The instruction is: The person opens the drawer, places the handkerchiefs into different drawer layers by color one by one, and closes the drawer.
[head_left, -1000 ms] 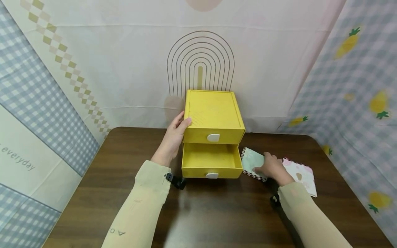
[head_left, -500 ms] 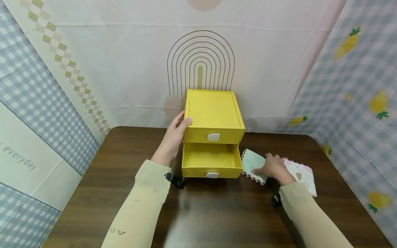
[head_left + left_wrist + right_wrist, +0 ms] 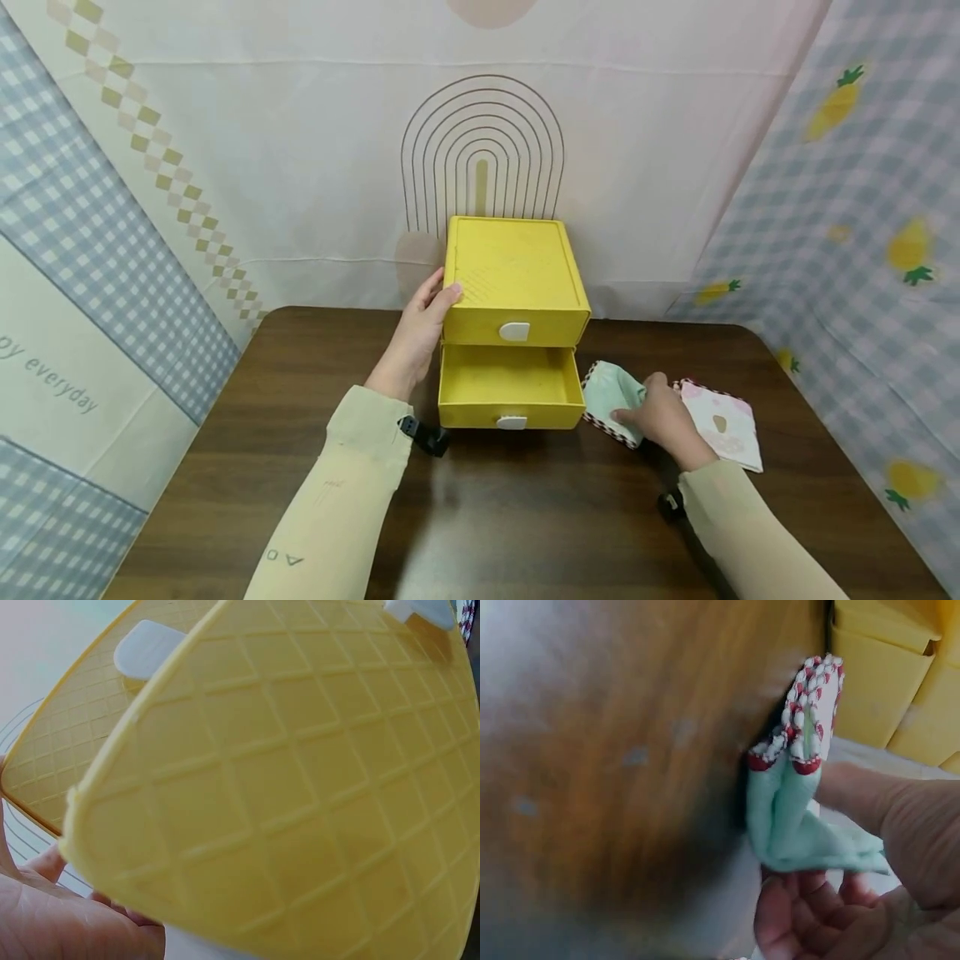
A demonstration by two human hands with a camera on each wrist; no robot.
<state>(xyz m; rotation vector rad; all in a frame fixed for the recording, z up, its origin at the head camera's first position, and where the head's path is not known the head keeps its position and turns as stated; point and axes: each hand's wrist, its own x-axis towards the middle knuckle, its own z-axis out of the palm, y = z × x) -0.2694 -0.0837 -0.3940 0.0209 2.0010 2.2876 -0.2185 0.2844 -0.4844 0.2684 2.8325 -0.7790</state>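
Note:
A yellow two-drawer storage box [image 3: 517, 262] stands at the back of the table with its lower drawer [image 3: 510, 415] pulled out. My left hand [image 3: 412, 337] rests against the box's left side, thumb on the top edge near the front corner. In the left wrist view the waffle-patterned drawer front [image 3: 285, 772] hides much of that hand. To the right of the box, my right hand [image 3: 666, 419] pinches a folded mint-green cloth [image 3: 611, 400] with a red-and-white checked edge. The right wrist view shows the cloth [image 3: 780, 817] bent between thumb and fingers, its layers on edge.
A white-and-pink folded cloth [image 3: 723, 425] lies right of my right hand. White tabs [image 3: 514, 332] sit on the drawer fronts. The dark wooden table [image 3: 510, 517] ends at a patterned cloth backdrop [image 3: 315, 167] behind and on both sides.
My right hand has shifted slightly to the right, and the near-hand side of the mint-green cloth has lifted and bent. The left hand stays on the box.

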